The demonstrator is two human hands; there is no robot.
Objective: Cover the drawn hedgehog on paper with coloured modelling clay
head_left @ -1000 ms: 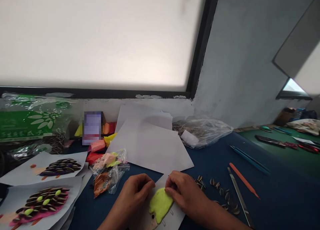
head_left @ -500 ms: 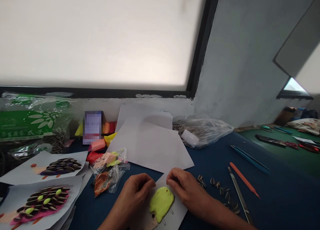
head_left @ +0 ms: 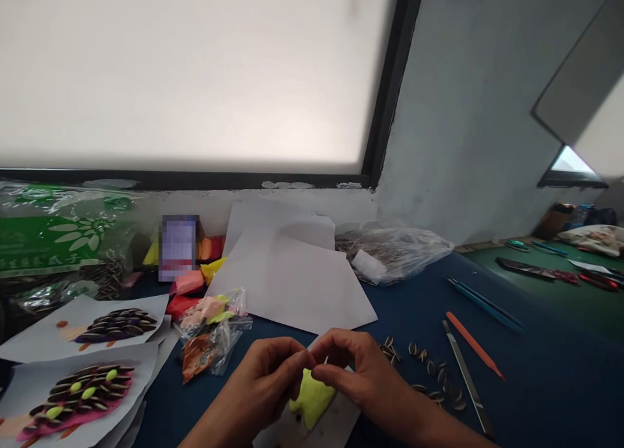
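Observation:
Both hands meet over a yellow-green clay shape [head_left: 313, 399] lying on a white sheet of paper [head_left: 341, 428]. My left hand [head_left: 273, 376] is closed, thumb and fingertips pressed together at the top edge of the clay. My right hand [head_left: 353, 367] is closed in a pinch too, its fingertips meeting the left ones. Whatever sits between the fingertips is hidden or too small to make out. The clay's upper part is covered by the fingers. To the right of my right hand lie loose striped sunflower seeds [head_left: 431, 367].
Finished seed-and-clay hedgehog pictures [head_left: 88, 393] lie at left. Behind are bagged clay pieces [head_left: 197, 357], blank white paper [head_left: 292, 285] and a clear plastic bag [head_left: 404, 253]. An orange tool [head_left: 475, 345], a metal blade-like tool [head_left: 465, 376] and blue tweezers [head_left: 482, 303] lie right.
My hands have come together from either side of the clay, and their fingertips now meet over its upper edge. More of the clay is covered. The view has shifted slightly.

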